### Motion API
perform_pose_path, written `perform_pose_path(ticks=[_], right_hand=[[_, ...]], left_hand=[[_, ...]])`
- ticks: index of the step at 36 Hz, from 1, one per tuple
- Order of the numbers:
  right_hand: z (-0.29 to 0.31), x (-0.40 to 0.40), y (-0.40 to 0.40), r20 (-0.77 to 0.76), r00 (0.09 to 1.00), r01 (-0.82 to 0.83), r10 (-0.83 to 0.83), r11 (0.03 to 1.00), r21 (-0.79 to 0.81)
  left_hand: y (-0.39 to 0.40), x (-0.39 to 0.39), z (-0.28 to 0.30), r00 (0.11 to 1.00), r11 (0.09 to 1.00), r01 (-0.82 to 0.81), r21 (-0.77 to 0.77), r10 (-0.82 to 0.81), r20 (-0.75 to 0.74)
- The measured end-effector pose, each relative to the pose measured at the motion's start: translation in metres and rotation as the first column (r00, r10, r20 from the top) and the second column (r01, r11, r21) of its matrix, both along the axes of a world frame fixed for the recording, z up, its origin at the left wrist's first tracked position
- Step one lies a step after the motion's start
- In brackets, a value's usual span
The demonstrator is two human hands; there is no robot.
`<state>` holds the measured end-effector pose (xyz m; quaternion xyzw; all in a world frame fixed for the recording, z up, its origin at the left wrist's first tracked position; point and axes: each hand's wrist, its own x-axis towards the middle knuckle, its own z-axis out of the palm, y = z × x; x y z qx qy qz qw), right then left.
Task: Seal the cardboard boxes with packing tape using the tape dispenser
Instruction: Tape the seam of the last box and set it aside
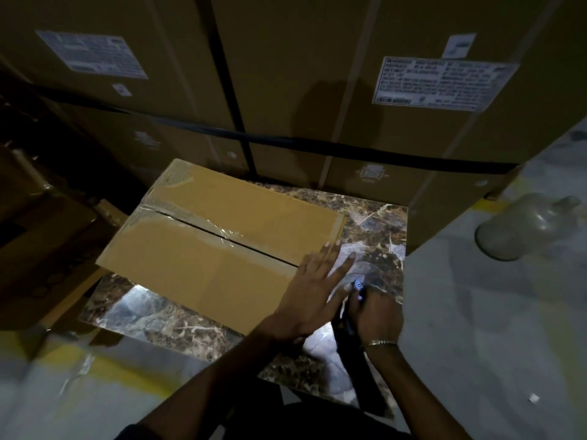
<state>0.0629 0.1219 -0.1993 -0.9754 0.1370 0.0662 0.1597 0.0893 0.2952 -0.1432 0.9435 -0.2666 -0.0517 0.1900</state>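
Centre of frame: one small cardboard box [219, 239] lies on a marble-patterned table top [378, 217], its two top flaps closed and meeting in a dark seam that runs from centre left down toward the lower right. Clear packing tape [222, 234] covers the seam from the left end to about its middle, where it wrinkles; the stretch toward the lower right looks bare, so the sealing is judged part done.

Lower centre: the left hand [313, 293], fingers straight and spread, presses flat on the box's near right corner, presumably to hold the flaps down and steady the box while tape is drawn.

Lower right of centre: the right hand [378, 315], wearing one thin bracelet [379, 342], curls its fingers round a dark tape dispenser [351, 308], held just beside the box's right end, where the seam finishes. How the tape feeds from it is too dark to tell.

Upper frame: large strapped cartons [301, 90] stand behind the table, bearing two big printed labels [444, 84] and several small ones. Right edge: one clear glass jug [521, 223] lies on the floor.

Count: one box in work, one dispenser, two hands.
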Motion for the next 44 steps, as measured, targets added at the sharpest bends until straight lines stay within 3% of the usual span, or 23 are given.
perform_pose_path(ticks=[2, 3, 5, 7, 10, 14, 22, 29, 33, 36, 39, 41, 44], right_hand=[[0.026, 0.007, 0.019, 0.213, 0.973, 0.041, -0.091, 0.973, 0.229], [0.038, 0.014, 0.031, 0.219, 0.966, 0.044, -0.139, 0.920, 0.390], [0.053, 0.028, 0.056, 0.055, 0.971, 0.137, -0.233, 0.730, 0.670], [0.056, 0.041, 0.084, -0.116, 0.960, 0.253, -0.257, 0.608, 0.752], [0.048, 0.052, 0.119, -0.212, 0.917, 0.376, -0.339, 0.555, 0.742], [0.045, 0.050, 0.132, -0.125, 0.898, 0.408, -0.423, 0.687, 0.601], [0.049, 0.048, 0.134, -0.089, 0.917, 0.387, -0.389, 0.813, 0.435], [0.050, 0.054, 0.143, -0.081, 0.895, 0.427, -0.439, 0.792, 0.436], [0.054, 0.052, 0.150, -0.066, 0.874, 0.465, -0.482, 0.788, 0.404], [0.050, 0.052, 0.149, -0.042, 0.864, 0.468, -0.502, 0.768, 0.436], [0.044, 0.052, 0.145, -0.077, 0.849, 0.497, -0.523, 0.740, 0.453], [0.046, 0.053, 0.145, -0.082, 0.843, 0.497, -0.532, 0.711, 0.498], [0.045, 0.055, 0.144, -0.094, 0.851, 0.453, -0.517, 0.631, 0.630]], left_hand=[[0.015, 0.004, -0.005, 0.999, 0.997, 0.003, 0.082, -0.006, 0.036], [0.022, 0.006, -0.008, 0.998, 0.992, 0.001, 0.123, -0.008, 0.054], [0.034, 0.007, -0.013, 0.997, 0.982, -0.011, 0.189, -0.005, 0.080], [0.047, 0.012, -0.016, 0.997, 0.977, -0.055, 0.207, 0.043, 0.062], [0.073, 0.028, -0.020, 0.981, 0.961, -0.194, 0.198, 0.192, 0.028], [0.135, 0.056, -0.019, 0.887, 0.879, -0.450, 0.158, 0.460, -0.030], [0.290, 0.108, -0.013, 0.663, 0.655, -0.732, 0.186, 0.748, -0.025], [0.328, 0.127, -0.009, 0.693, 0.677, -0.712, 0.189, 0.720, 0.032], [0.339, 0.129, -0.008, 0.642, 0.629, -0.760, 0.167, 0.766, 0.032], [0.361, 0.145, -0.002, 0.549, 0.554, -0.821, 0.139, 0.833, -0.076], [0.386, 0.156, 0.016, 0.589, 0.618, -0.777, 0.119, 0.781, -0.208], [0.393, 0.155, 0.030, 0.614, 0.649, -0.760, 0.025, 0.730, -0.300], [0.401, 0.166, 0.022, 0.567, 0.631, -0.774, -0.044, 0.662, -0.491]])
